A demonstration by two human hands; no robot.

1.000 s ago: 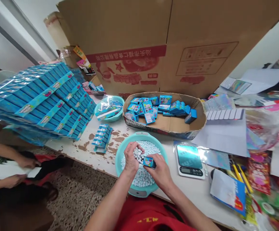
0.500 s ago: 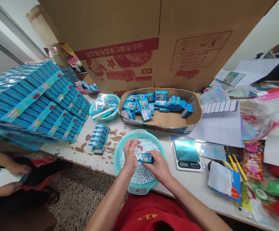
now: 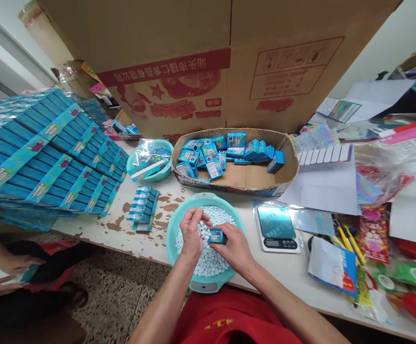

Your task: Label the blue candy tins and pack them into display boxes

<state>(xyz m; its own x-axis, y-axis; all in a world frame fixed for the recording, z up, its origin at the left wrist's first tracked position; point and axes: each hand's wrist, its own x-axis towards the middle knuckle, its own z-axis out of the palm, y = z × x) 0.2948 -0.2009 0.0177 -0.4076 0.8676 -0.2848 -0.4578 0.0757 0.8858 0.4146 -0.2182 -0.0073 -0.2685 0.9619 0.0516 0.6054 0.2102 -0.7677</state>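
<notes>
Over a teal bowl point(image 3: 179, 220) of small white candies point(image 3: 209, 260), my right hand point(image 3: 234, 247) grips a small blue box point(image 3: 218, 236). My left hand point(image 3: 191, 234) is closed beside the box's left end with white candies in its fingers. Both hands hover just above the heap of candies. Behind the bowl stands a low cardboard tray point(image 3: 286, 169) with several small blue boxes point(image 3: 215, 155) lying in it.
A small digital scale point(image 3: 277, 229) sits right of the bowl. A tall stack of blue cartons point(image 3: 50, 153) fills the table's left, with a short pile of boxes point(image 3: 141, 205) and a second teal bowl point(image 3: 150, 162) nearby. Papers and packets crowd the right. Another person's hands point(image 3: 5, 274) are at lower left.
My hands stay over the bowl, with the box held a little higher in the view. The camera has tilted and shifted slightly. The other person's hands at the left have moved lower.
</notes>
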